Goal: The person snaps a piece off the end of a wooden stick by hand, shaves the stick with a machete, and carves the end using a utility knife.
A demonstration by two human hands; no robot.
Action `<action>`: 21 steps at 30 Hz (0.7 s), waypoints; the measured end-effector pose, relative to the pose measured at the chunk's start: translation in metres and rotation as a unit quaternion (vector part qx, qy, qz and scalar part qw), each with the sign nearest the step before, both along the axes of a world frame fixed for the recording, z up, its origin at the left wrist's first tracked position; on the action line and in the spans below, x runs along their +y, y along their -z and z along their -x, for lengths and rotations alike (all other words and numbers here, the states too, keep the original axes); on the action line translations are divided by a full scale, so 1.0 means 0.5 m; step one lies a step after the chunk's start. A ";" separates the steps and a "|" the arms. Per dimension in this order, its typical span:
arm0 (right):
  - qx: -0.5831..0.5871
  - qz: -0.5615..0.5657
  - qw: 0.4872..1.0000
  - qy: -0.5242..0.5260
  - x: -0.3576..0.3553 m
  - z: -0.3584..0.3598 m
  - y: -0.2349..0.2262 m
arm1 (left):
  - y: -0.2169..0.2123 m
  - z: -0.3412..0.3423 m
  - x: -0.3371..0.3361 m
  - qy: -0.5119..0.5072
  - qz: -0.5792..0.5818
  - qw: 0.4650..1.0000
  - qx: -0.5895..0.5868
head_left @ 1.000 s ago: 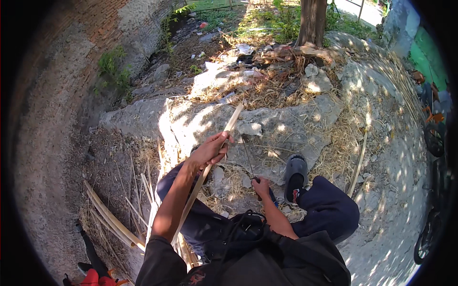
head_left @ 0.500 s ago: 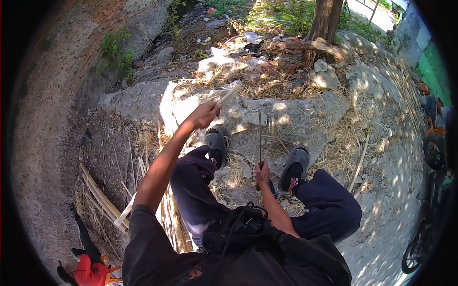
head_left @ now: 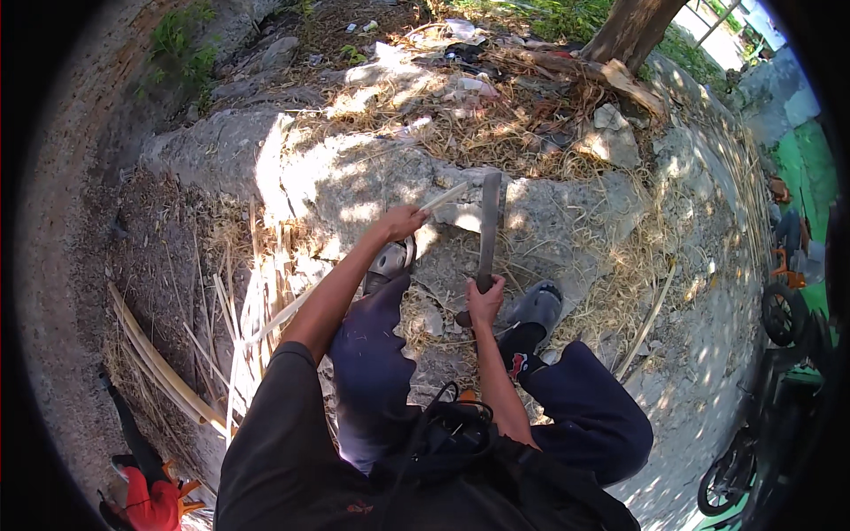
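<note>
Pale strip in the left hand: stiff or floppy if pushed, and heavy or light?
Probably fairly stiff: the pale strip runs nearly straight beyond the left hand. Likely light for its length, as it looks thin and one hand holds it. It may flex lengthwise, being long and slender.

Bright, dappled sunlight bleaches the stone ledge [head_left: 305, 170], while fisheye distortion curves everything toward black corners.
</note>
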State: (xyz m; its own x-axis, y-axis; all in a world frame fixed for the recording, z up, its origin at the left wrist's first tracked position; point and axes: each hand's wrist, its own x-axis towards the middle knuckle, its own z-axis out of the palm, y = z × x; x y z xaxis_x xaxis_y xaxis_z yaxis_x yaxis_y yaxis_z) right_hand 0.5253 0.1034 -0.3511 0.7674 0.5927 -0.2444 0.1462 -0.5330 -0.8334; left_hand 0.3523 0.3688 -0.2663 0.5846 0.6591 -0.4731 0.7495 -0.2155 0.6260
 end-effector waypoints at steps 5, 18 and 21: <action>0.047 -0.026 0.999 -0.008 0.022 -0.013 0.024 | 0.084 0.001 0.028 -0.010 0.070 0.997 -0.039; -0.136 -0.030 0.990 -0.012 0.046 -0.022 -0.057 | 0.162 -0.067 -0.019 -0.017 0.175 0.979 -0.102; -0.119 -0.007 0.993 -0.011 0.057 -0.027 -0.087 | 0.154 -0.060 -0.025 -0.035 0.178 0.978 -0.101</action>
State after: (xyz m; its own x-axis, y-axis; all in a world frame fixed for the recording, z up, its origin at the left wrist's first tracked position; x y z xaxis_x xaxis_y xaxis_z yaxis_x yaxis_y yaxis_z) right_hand 0.5387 0.1319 -0.3075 0.7893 0.6120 -0.0484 0.3520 -0.5157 -0.7811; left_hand 0.3821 0.3561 -0.3431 0.6493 0.5146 -0.5601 0.6082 0.0909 0.7886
